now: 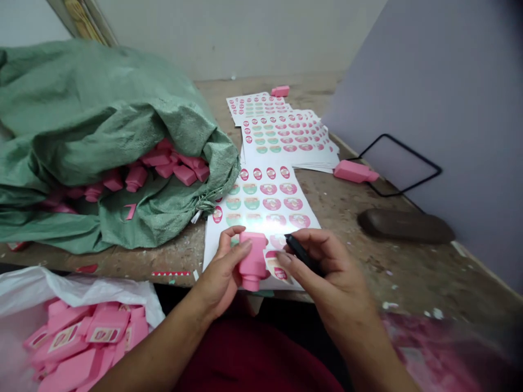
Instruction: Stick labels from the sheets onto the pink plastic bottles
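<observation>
My left hand (223, 272) is closed round a small pink plastic bottle (254, 256), its neck pointing down toward me. Beside it, my right hand (337, 272) grips a black pen-like tool (301, 251). Its thumb and a finger also pinch a peeled sticker (277, 267) with a red oval print, close to the bottle's right side. Both hands are over the near end of a white sticker sheet (312, 219) printed with rows of pink, green and red labels. The tool's exact kind is unclear.
A green woven sack (93, 103) of pink bottles lies open at left. Below it, a white plastic bag (139, 294) holds labelled bottles. More sticker sheets (286, 158) spread behind. A pink bottle (353, 171), black wire frame (402, 191) and brown case (404, 226) are at right.
</observation>
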Demonstrator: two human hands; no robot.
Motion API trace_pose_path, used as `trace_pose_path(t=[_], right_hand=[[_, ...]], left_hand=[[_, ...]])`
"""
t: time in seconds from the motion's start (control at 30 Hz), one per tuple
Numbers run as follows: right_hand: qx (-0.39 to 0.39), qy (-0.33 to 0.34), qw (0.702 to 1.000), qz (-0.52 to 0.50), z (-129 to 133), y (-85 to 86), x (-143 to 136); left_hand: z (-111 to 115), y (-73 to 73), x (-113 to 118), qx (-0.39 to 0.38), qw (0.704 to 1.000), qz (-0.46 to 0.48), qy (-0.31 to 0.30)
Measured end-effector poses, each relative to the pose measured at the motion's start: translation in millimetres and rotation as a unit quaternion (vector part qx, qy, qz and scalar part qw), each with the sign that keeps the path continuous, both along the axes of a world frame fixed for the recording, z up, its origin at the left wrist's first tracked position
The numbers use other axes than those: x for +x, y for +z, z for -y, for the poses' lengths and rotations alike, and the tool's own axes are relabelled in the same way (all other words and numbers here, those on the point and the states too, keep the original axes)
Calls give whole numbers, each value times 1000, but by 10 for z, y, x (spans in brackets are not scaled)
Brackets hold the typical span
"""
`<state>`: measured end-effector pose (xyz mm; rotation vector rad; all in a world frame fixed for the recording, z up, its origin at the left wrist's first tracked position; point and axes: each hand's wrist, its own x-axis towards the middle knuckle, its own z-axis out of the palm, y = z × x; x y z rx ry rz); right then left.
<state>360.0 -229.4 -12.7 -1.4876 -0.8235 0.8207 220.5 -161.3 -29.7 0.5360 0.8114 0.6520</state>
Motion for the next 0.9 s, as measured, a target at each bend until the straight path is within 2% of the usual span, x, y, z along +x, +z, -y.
trace_pose_path(t=[0.1,0.27,0.9], right_hand=[[26,-7,999,-39,-36,-25,-91],[32,-19,999,-34,-68,-102,-188],[37,-29,999,-3,-112,-202,-197]], left_hand=[[73,9,24,-3,1000,30,7],[118,19,66,-12,998,50,29],[113,8,73,22,999,12,23]])
